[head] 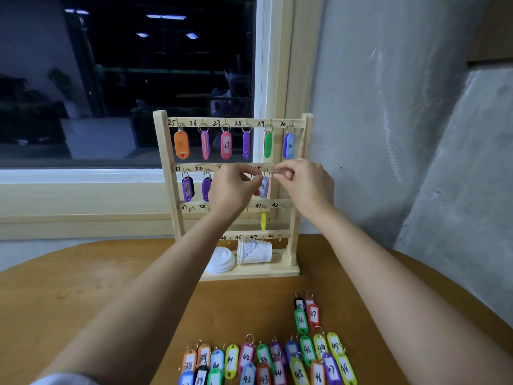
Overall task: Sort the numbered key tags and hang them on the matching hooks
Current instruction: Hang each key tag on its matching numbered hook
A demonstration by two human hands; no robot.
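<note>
Loose tags (266, 359) lie on the near counter (111, 301). Far off, at the second row of the rack (162, 162), the left hand (236, 187) and right hand (305, 184) each hold a pinching grip on the ring of the blue tag (263, 188). It hangs upright between them, seemingly at hook 35.

paper cup (256, 252) on side | white lid (221, 259) | window (125, 79) | table (111, 301)

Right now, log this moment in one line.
step: hanging tag | left hand: pinches light-blue tag | right hand: pinches ring | place: rack second row | table: tags waiting
</note>
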